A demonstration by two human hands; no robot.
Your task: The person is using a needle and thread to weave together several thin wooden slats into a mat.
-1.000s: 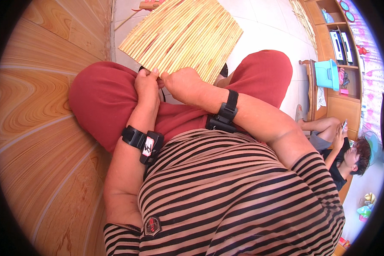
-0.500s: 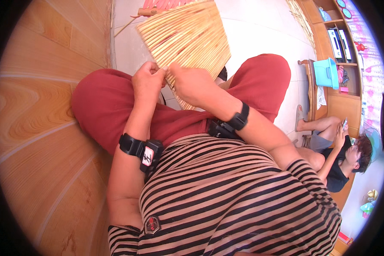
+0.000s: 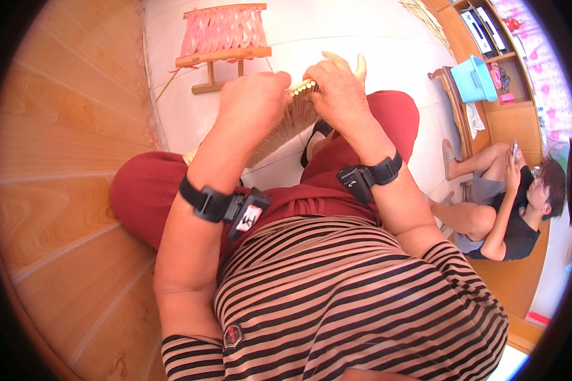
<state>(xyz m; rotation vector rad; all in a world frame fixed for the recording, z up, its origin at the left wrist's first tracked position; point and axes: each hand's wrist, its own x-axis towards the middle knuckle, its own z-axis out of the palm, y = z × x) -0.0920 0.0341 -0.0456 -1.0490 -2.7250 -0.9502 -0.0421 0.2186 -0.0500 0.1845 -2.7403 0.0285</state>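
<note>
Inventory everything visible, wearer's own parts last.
Stalk mat: one, pale yellow, upper centre
Strap-seat stool: one, pink, upper left
Plastic tub: one, light blue, upper right
Shelving unit: one, brown, upper right
Floral curtain: one, pink-white, right rim
Seated person: one, black top, right
Phone: one, colour unclear, right
Floor tiles: several, white, top
Wood-grain panelling: one, brown, left
Striped shirt: one, black-tan, lower centre
Trousers: one pair, red, centre
Wrist straps: two, black, forearms
Left hand: one, bare, on mat
Right hand: one, bare, on mat

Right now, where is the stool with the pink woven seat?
In the head view, the stool is at the upper left on the pale tiled floor, just beyond the left hand.
</note>
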